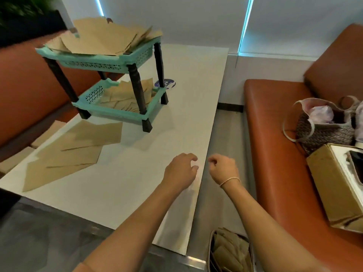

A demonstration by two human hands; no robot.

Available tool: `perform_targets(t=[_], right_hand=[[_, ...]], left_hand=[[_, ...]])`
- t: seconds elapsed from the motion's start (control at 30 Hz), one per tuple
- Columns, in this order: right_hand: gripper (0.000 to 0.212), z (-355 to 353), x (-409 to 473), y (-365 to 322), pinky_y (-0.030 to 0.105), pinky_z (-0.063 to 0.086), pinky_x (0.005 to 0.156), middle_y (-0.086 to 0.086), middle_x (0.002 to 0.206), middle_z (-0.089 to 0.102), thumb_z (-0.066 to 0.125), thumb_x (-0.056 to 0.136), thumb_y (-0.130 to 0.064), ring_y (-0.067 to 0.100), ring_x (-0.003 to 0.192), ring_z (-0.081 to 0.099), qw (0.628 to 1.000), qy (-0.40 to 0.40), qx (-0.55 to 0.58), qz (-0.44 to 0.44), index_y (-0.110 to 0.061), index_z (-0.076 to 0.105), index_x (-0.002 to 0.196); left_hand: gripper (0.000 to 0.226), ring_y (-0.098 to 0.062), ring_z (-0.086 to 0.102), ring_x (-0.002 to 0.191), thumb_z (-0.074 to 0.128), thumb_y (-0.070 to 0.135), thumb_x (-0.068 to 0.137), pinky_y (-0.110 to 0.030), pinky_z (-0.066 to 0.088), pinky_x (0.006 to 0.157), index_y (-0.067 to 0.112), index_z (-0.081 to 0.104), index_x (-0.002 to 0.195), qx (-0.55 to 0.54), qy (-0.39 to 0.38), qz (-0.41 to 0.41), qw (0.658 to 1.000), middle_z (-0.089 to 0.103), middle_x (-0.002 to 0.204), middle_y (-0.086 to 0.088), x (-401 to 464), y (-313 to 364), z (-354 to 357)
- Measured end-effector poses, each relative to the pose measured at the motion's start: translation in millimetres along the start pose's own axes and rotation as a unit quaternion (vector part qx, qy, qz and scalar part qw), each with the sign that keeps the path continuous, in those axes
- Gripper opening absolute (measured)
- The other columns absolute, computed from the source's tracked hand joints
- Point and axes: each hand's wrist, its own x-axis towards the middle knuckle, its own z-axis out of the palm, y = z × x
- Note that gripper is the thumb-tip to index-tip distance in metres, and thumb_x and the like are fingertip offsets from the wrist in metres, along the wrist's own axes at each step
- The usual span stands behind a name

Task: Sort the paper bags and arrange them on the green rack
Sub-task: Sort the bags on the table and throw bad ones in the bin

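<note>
The green rack (102, 62) stands on the white table (188, 91) at the far left, two tiers on dark legs. Brown paper bags (106, 37) lie piled on its top tier. Smaller paper bags (119, 99) fill the lower tier. Several flat paper bags (72, 150) lie spread on the table in front of the rack. My left hand (181, 170) hovers over the table's right edge, fingers loosely curled, holding nothing. My right hand (223, 168) hangs just past that edge, fingers curled, nothing in it.
An orange bench (279, 154) on the right carries a woven bag (322, 124) and an open cardboard box (335, 183). A bin with more paper bags (229, 252) sits on the floor by my right arm. Another orange bench backs the table's left side.
</note>
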Motion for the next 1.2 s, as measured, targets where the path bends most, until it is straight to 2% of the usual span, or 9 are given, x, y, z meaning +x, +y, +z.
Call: perform_targets(t=[0.13,0.37,0.5,0.67,0.73,0.87,1.0,1.07,1.2], right_hand=[[0.028,15.3,9.2,-56.5,0.031,0.049,0.091,0.003,0.111,0.069,0.047,0.091,-0.012,0.022,0.103,0.061,0.999,0.002,0.039,-0.024,-0.016,0.068,0.108],[0.03,64.0,13.3,-142.2,0.028,0.047,0.092,0.004,0.114,0.067,0.046,0.093,-0.011,0.022,0.106,0.06,0.998,-0.035,0.028,-0.034,-0.017,0.067,0.113],[0.03,87.1,15.7,-171.2,0.027,0.046,0.093,0.002,0.116,0.066,0.046,0.093,-0.013,0.02,0.108,0.059,0.999,-0.044,0.009,-0.028,-0.019,0.067,0.114],[0.029,100.1,18.3,-183.1,0.025,0.045,0.091,0.002,0.115,0.065,0.047,0.093,-0.014,0.019,0.107,0.059,0.997,-0.065,-0.029,-0.005,-0.02,0.066,0.114],[0.029,101.4,20.3,-184.1,0.023,0.044,0.09,0.0,0.114,0.065,0.048,0.092,-0.015,0.018,0.107,0.059,0.996,-0.077,-0.039,0.01,-0.021,0.065,0.115],[0.027,104.3,25.2,-185.4,0.02,0.042,0.088,0.0,0.112,0.066,0.05,0.092,-0.016,0.017,0.105,0.059,0.995,-0.086,-0.046,0.034,-0.021,0.066,0.113],[0.029,112.9,34.5,-194.4,0.022,0.042,0.089,0.0,0.111,0.065,0.052,0.092,-0.02,0.017,0.106,0.058,0.994,-0.078,-0.038,0.068,-0.02,0.061,0.119],[0.034,120.1,39.2,-204.3,0.026,0.043,0.09,0.004,0.115,0.063,0.053,0.093,-0.027,0.02,0.109,0.057,0.992,-0.078,-0.031,0.09,-0.019,0.055,0.126],[0.053,138.4,48.9,-228.3,0.035,0.044,0.092,0.012,0.125,0.053,0.055,0.089,-0.042,0.028,0.114,0.052,0.986,-0.079,-0.044,0.137,-0.012,0.043,0.132]], left_hand=[[0.034,-0.018,0.05,0.119,0.05,0.028,0.095,-0.03,0.042,0.094,0.023,0.052,0.129,0.01,0.017,-0.028,0.999,0.052,0.131,0.001,7.5,-48.3,-35.9],[0.041,-0.025,0.046,0.12,0.049,0.02,0.094,-0.032,0.042,0.089,0.014,0.043,0.135,0.037,0.045,-0.128,0.99,0.049,0.133,-0.007,29.7,-162.4,-103.0],[0.044,-0.028,0.04,0.123,0.053,0.028,0.092,-0.036,0.041,0.093,0.009,0.044,0.13,0.065,0.039,-0.177,0.981,0.047,0.132,-0.01,49.0,-219.6,-126.1],[0.064,-0.027,0.032,0.129,0.056,0.047,0.086,-0.035,0.031,0.106,0.007,0.041,0.134,0.121,0.036,-0.139,0.982,0.041,0.137,-0.011,76.2,-257.4,-128.2],[0.065,-0.028,0.029,0.132,0.053,0.051,0.086,-0.035,0.027,0.108,0.009,0.041,0.134,0.134,0.028,-0.115,0.984,0.039,0.14,-0.012,86.2,-262.2,-125.9],[0.056,-0.026,0.051,0.112,0.049,0.055,0.087,-0.033,0.036,0.096,0.009,0.051,0.119,0.131,0.023,-0.089,0.987,0.056,0.121,-0.009,98.5,-261.2,-122.8],[0.055,-0.025,0.056,0.102,0.053,0.057,0.085,-0.032,0.044,0.083,0.01,0.056,0.112,0.154,-0.014,-0.066,0.986,0.06,0.11,-0.008,99.2,-246.0,-123.4],[0.047,-0.023,0.059,0.099,0.053,0.051,0.088,-0.032,0.048,0.081,0.011,0.057,0.112,0.109,-0.047,-0.069,0.991,0.062,0.109,-0.008,94.2,-237.6,-120.3],[0.035,-0.018,0.061,0.101,0.054,0.028,0.093,-0.029,0.051,0.088,0.014,0.055,0.125,-0.08,-0.081,-0.065,0.991,0.062,0.118,-0.006,85.6,-233.6,-117.3]])
